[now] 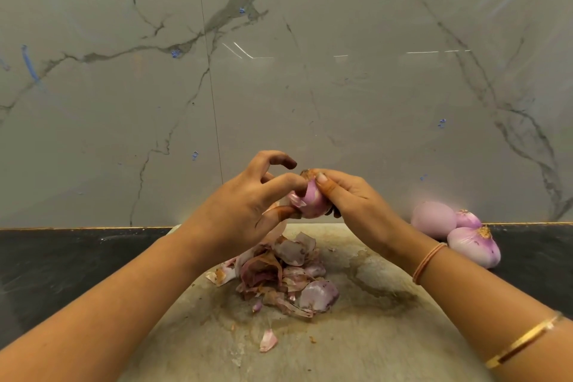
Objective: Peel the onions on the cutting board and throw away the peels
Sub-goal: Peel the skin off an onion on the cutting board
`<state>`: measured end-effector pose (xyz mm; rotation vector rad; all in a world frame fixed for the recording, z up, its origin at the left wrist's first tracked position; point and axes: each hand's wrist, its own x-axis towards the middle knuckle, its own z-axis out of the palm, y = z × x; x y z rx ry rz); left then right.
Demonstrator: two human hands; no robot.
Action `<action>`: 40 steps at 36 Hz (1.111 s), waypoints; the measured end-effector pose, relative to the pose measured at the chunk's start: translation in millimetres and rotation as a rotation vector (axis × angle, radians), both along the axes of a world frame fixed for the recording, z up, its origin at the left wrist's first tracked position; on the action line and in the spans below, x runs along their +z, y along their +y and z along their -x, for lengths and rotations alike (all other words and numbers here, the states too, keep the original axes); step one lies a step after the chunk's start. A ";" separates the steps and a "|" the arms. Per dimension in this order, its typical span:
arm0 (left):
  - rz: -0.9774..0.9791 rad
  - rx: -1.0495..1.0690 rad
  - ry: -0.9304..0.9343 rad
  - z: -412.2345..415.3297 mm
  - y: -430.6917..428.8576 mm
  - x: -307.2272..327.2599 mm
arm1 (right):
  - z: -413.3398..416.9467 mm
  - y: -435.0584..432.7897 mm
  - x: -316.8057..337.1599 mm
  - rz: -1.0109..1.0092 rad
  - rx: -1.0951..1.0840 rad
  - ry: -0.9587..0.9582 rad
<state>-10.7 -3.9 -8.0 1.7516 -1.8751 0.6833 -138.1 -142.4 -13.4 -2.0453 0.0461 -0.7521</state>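
Head view: my right hand (356, 198) grips the onion (313, 205), root end tipped toward 12 o'clock. My left hand (245, 205), at its 9 o'clock, pinches a loose skin flap (297, 201). The peel pile (285, 273) lies at 6 o'clock on the cutting board (372, 335).

We see a kitchen worktop. A glossy grey wall (341, 87) veined like marble rises behind a dark stone countertop (62, 257). On the countertop lies a pale, stained cutting board (356, 335) carrying a heap of papery onion peels (279, 276). Three peeled onions (473, 246) sit together on the countertop to the right of the board, near the wall. Above the board, a person's left hand (245, 205) and right hand (356, 198) grip a partly peeled onion (311, 205), which marks this for us as a place for preparing food.
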 end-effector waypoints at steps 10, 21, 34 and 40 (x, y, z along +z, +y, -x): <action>0.113 -0.019 0.003 -5.3 -1.9 -2.0 | -0.9 -1.7 -2.3 -0.047 0.023 0.050; 0.136 -0.022 0.007 -5.5 -2.4 -1.0 | -3.4 -2.2 -4.1 -0.078 0.008 0.004; 0.029 0.135 -0.008 -5.8 -0.3 -3.0 | -0.2 -11.6 2.1 -0.425 -0.081 -0.100; 0.097 0.085 0.055 -4.5 -0.5 -1.4 | -0.2 -11.0 1.4 -0.448 0.006 -0.065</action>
